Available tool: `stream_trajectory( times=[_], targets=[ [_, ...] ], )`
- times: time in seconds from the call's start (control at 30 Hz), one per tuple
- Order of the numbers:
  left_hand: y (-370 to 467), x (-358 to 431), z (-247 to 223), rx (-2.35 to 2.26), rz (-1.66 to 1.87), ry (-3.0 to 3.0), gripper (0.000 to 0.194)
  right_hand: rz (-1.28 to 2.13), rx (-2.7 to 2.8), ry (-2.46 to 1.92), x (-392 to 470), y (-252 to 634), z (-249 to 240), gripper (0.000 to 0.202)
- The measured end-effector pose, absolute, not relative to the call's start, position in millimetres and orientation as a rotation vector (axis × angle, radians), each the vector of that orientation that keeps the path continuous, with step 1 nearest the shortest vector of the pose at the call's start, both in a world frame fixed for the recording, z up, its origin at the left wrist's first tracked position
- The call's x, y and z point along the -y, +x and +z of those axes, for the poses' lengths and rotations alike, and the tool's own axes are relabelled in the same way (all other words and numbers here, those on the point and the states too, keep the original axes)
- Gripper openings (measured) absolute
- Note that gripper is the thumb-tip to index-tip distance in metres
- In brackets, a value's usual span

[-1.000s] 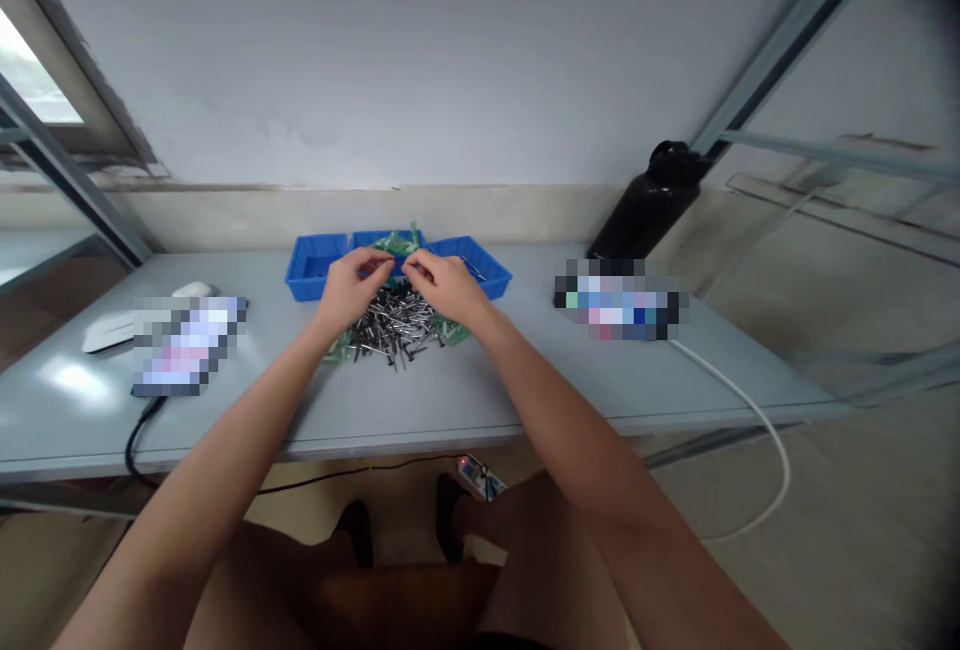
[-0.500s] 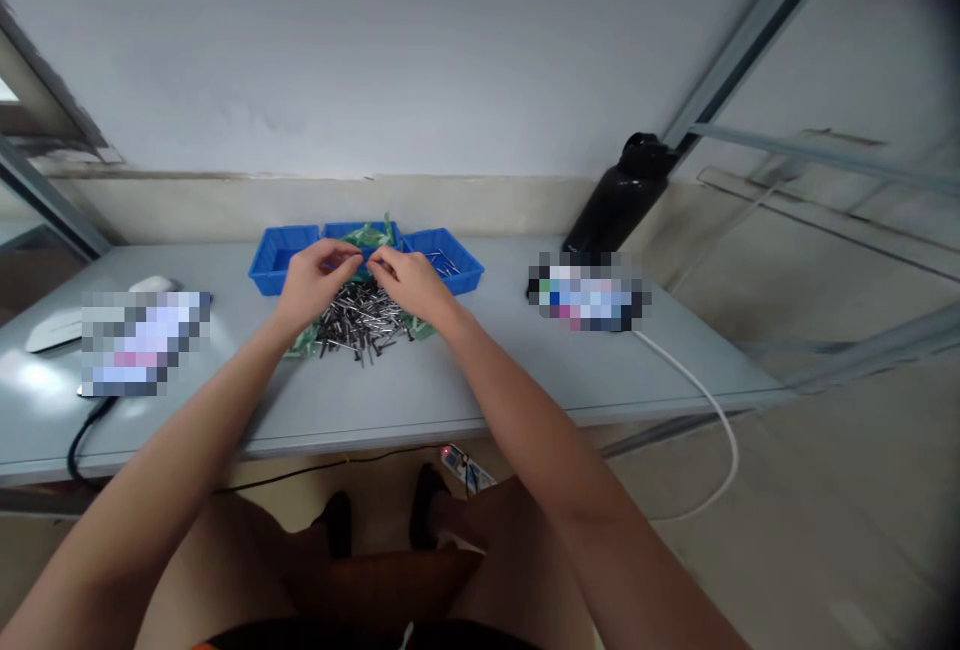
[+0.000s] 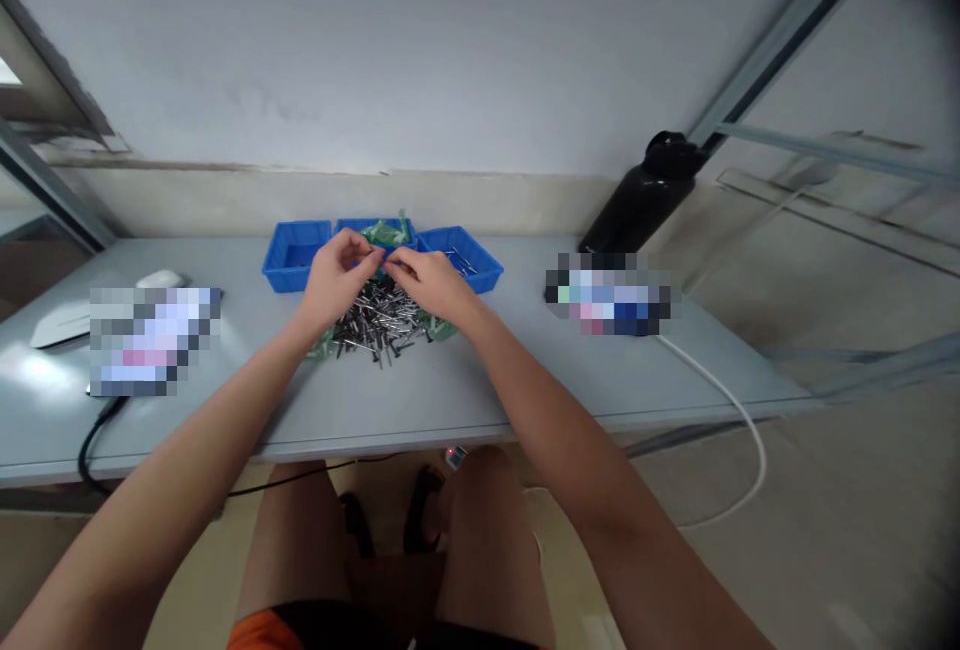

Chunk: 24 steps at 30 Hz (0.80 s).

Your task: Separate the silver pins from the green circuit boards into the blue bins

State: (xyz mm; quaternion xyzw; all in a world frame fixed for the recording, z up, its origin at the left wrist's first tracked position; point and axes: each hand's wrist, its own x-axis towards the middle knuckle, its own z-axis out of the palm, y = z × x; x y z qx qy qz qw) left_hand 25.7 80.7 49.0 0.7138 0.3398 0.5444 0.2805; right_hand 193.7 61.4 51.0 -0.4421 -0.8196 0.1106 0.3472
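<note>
My left hand (image 3: 341, 272) and my right hand (image 3: 429, 280) meet above a pile of screws (image 3: 380, 320), fingertips pinched close together. Whatever lies between the fingers is too small to make out. Dark and silvery screws are heaped on green plastic (image 3: 441, 329) that shows at the pile's sides. Behind the hands stand three blue bins: the left bin (image 3: 285, 275) looks mostly bare inside, the middle bin (image 3: 345, 227) has crumpled green plastic (image 3: 386, 231) in it, and the right bin (image 3: 484, 276) contains a few thin silvery pieces.
A black bottle (image 3: 637, 195) stands at the back right, behind a phone (image 3: 611, 300) with a white cable (image 3: 720, 385). To the left lie another phone (image 3: 154, 340) and a white object (image 3: 161, 279). The grey table (image 3: 337, 425) backs onto a wall.
The whole view has shifted, so the table's things appear slightly further right. My hands stay pinched together over the pile. My legs have moved under the table.
</note>
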Motion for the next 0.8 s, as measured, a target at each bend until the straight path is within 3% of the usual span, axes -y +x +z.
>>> stream_trajectory(
  times=[0.37,0.8],
  targets=[
    [24.3,-76.7,47.9,-1.027,1.286,2.213,0.01,0.365,2.01,-1.122,-62.1,194.2,51.7,0.022],
    [20.5,-73.1,53.3,-1.102,1.371,2.445,0.016,0.847,1.721,-1.016,-69.5,194.7,51.4,0.022]
  ],
)
